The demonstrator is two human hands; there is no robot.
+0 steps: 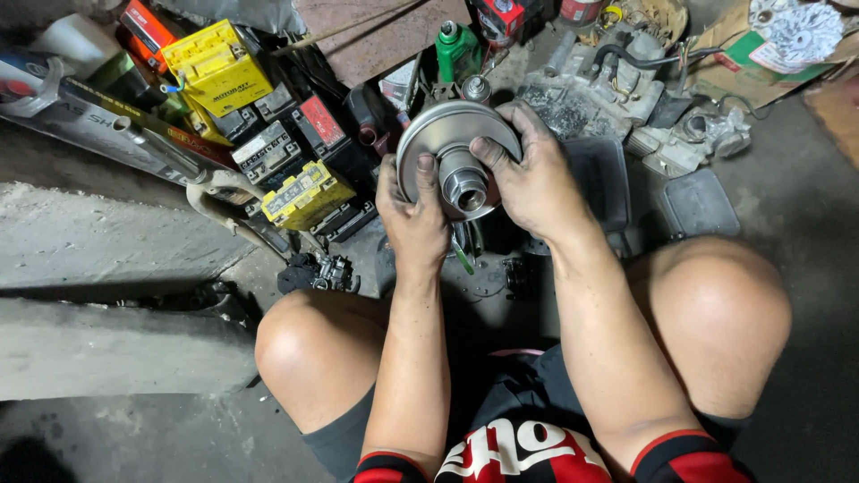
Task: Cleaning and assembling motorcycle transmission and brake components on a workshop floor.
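Bare knees frame my two forearms as I squat over a grimy concrete floor (787,295) strewn with engine parts and yellow and black batteries (295,192). Between both hands I hold up a round, dull-grey metal pulley disc with a stubby central hub (455,152), tilted toward me. I judge I am inspecting it; turning it needs a firm two-handed grip. Left hand (413,215) clasps its lower edge, thumb on the face; right hand (530,174) wraps the rim, thumb beside the hub.

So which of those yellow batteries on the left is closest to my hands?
The lower yellow battery, lying just left of your left hand. The other yellow battery sits farther up, near the top of the pile.
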